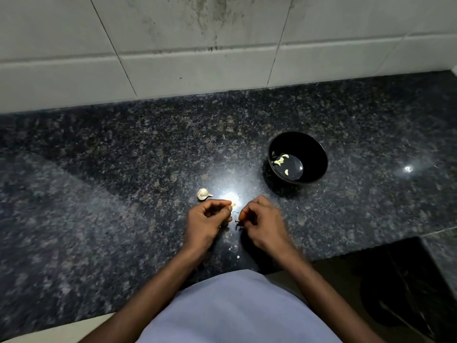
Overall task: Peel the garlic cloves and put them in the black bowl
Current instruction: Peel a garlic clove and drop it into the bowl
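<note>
Granite counter: left hand fingers pinch garlic clove; right hand fingers curled, contents unclear.

Both forearms reach forward, hands close together. Left hand pinches a garlic clove at its fingertips; right hand has fingers curled (contents unclear).

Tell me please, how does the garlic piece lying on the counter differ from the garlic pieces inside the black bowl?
The garlic piece on the counter is one bulky, greyish-white lump with a papery skin, while the cloves in the black bowl are several small, yellowish, curved pieces that look peeled. It lies on the granite, left of the hands; they rest inside the black bowl, further right. No hand touches either.
</note>
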